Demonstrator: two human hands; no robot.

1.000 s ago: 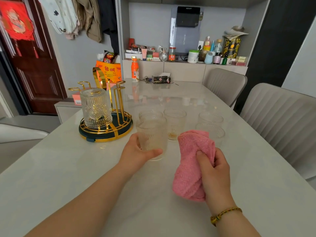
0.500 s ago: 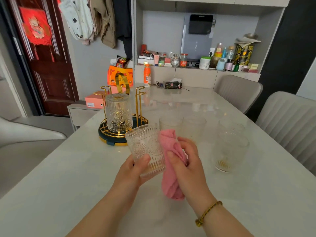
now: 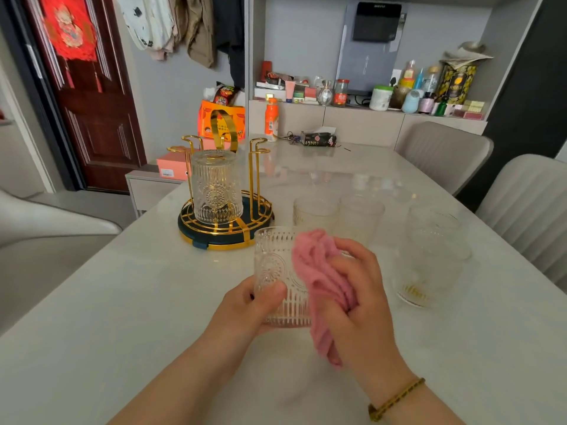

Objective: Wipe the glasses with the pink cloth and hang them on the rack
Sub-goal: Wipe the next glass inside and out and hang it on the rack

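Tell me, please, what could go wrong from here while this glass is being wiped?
The left hand holds the glass only near its base, off the table; a hard rub from the pink cloth in the right hand might twist it loose. The other glasses stand close beside the right hand, so a wide stroke could knock one.

Legible marking: "PINO", in pale letters on the dark tissue pack (image 3: 317, 139), at 12 o'clock on the far end of the table (image 3: 122, 302). Label print on the orange bottle (image 3: 271, 119), at 11 o'clock, is too small to read.
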